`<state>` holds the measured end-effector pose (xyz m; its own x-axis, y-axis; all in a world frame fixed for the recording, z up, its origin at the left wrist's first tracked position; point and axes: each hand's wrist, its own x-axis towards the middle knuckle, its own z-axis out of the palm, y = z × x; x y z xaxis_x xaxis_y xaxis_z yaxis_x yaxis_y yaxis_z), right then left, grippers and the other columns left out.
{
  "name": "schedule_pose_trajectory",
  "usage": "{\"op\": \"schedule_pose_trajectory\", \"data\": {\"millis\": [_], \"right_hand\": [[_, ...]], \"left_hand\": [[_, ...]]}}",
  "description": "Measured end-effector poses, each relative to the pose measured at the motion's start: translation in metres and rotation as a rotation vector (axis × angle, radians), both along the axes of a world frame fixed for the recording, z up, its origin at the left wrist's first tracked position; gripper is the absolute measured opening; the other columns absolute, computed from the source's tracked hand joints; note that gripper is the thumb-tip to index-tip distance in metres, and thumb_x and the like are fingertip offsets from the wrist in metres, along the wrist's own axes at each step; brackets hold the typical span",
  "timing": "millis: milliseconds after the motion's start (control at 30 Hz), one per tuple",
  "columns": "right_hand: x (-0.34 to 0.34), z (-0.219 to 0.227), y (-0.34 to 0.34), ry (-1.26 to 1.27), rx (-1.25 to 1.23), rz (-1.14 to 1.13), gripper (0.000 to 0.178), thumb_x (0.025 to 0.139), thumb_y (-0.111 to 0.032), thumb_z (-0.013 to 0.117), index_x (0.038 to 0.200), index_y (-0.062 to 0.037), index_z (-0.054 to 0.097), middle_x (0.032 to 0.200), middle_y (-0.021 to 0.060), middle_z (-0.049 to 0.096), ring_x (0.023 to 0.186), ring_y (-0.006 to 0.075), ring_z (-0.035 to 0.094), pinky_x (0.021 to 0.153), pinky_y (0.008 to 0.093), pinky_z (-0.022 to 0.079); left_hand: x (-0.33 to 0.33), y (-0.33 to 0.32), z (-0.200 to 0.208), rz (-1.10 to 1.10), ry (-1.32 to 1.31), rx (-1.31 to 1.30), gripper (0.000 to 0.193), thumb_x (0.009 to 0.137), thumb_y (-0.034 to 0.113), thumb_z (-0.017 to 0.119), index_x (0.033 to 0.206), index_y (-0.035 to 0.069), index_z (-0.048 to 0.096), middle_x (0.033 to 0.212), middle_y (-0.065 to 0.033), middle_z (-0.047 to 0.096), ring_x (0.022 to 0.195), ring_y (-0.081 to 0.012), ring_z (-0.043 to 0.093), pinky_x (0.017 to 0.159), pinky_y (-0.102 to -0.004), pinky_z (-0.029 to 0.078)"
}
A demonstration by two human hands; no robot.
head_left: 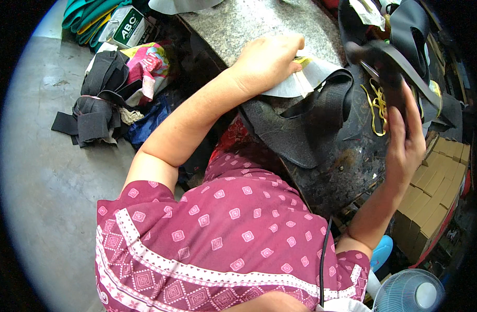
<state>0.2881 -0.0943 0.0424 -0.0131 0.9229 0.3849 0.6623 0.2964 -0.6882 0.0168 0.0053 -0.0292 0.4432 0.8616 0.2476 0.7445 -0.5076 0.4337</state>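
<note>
My left hand (269, 65) is closed at the edge of the worktop, its fingertips pinching a pale narrow strip (302, 83) with a yellow patch beside it. Under that hand lies a light grey sheet (321, 73), joined to or overlapping a black fabric piece (295, 130) that curves over the table's near edge. Raised at the right, my right hand (405, 130) is wrapped round a dark hammer-like tool (393, 86). Motion blurs this tool, so its exact kind is unclear. The black piece hides part of the worktop.
A grey stone slab (280, 21) lies on the dark, stained table (342, 166). Yellow cord (376, 109) rests beside black strips (413, 26). Left are bundled black cloth strips (100, 114) and a white-and-green box (126, 26). Cartons (431, 187) and a fan (410, 291) stand right.
</note>
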Motion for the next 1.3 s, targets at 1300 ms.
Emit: {"op": "schedule_pose_trajectory", "data": {"millis": [1300], "right_hand": [[-0.040, -0.004, 0.024, -0.444, -0.058, 0.019, 0.037, 0.096, -0.034, 0.067, 0.133, -0.0305, 0.067, 0.111, 0.0094, 0.074, 0.093, 0.0298, 0.073, 0.080, 0.0376, 0.056]], "left_hand": [[-0.019, -0.017, -0.011, -0.144, -0.127, 0.262, 0.012, 0.083, 0.019, 0.073, 0.092, 0.013, 0.070, 0.091, -0.0026, 0.064, 0.093, -0.0283, 0.064, 0.076, -0.0409, 0.055]]}}
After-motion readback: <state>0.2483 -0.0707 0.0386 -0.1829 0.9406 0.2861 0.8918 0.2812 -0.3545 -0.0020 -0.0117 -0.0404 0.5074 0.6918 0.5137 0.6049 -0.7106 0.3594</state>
